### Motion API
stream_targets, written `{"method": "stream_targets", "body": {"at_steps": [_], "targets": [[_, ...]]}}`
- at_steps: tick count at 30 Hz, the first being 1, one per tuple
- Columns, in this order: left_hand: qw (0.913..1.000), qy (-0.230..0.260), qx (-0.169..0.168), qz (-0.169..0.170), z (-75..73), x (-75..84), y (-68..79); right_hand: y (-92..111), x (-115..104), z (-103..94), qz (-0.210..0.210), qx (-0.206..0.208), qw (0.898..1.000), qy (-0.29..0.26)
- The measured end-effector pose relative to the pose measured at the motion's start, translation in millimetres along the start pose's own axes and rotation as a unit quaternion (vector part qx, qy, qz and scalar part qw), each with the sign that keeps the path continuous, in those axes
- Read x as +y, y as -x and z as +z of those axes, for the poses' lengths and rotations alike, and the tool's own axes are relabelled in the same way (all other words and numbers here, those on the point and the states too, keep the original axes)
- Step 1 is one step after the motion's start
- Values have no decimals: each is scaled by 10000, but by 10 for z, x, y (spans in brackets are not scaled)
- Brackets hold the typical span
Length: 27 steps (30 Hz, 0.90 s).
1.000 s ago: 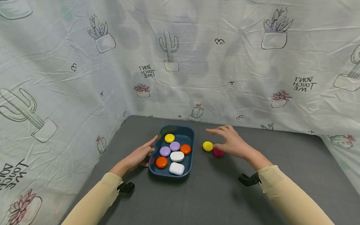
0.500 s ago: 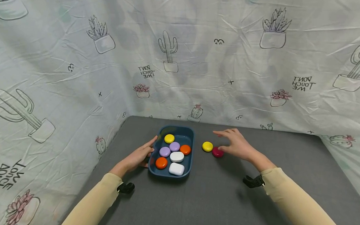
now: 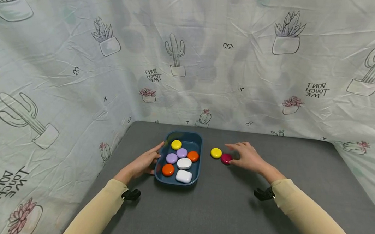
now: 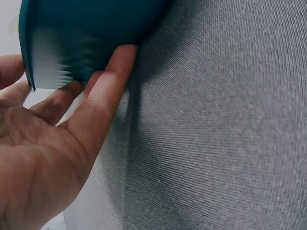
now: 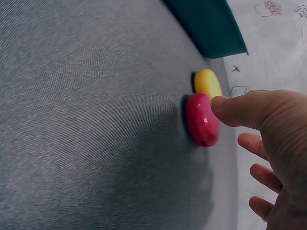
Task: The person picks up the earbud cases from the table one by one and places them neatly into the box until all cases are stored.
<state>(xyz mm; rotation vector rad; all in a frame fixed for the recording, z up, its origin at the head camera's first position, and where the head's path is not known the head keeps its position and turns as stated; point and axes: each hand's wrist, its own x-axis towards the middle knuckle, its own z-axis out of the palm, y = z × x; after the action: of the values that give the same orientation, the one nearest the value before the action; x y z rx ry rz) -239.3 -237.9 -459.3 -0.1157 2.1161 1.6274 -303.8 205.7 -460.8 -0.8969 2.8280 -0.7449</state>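
My left hand (image 3: 142,163) rests against the left side of a dark blue rectangular tray (image 3: 199,167). In the left wrist view its fingers and thumb touch the tray's outer wall (image 4: 91,28). Glossy rounded pieces lie in the tray: a yellow one (image 3: 176,144), two lilac, two orange and two white. Right of the tray, a yellow disc (image 3: 216,153) and a dark red disc (image 3: 226,159) sit side by side on the table. My right hand (image 3: 247,158) hovers over the red disc with fingers spread, its thumb tip at the disc's edge; whether they touch I cannot tell.
A grey cloth covers the table (image 3: 182,215). Behind and to the left hangs a pale curtain (image 3: 202,79) printed with cacti, meeting the table's back edge. Black bands (image 3: 264,194) are worn at both wrists.
My right hand has shifted right and a little lower, away from the yellow disc, uncovering more of the red disc. My left hand, the tray and its pieces stay in place.
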Motion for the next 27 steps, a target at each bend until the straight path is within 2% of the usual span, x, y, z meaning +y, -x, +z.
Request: {"method": "stream_targets", "body": {"at_steps": [17, 27], "targets": [[9998, -2, 127, -152, 33, -3, 14, 32, 112, 202, 247, -36, 9996, -94], [9996, 26, 212, -170, 48, 2, 12, 3, 141, 236, 443, -4, 9987, -259]]}}
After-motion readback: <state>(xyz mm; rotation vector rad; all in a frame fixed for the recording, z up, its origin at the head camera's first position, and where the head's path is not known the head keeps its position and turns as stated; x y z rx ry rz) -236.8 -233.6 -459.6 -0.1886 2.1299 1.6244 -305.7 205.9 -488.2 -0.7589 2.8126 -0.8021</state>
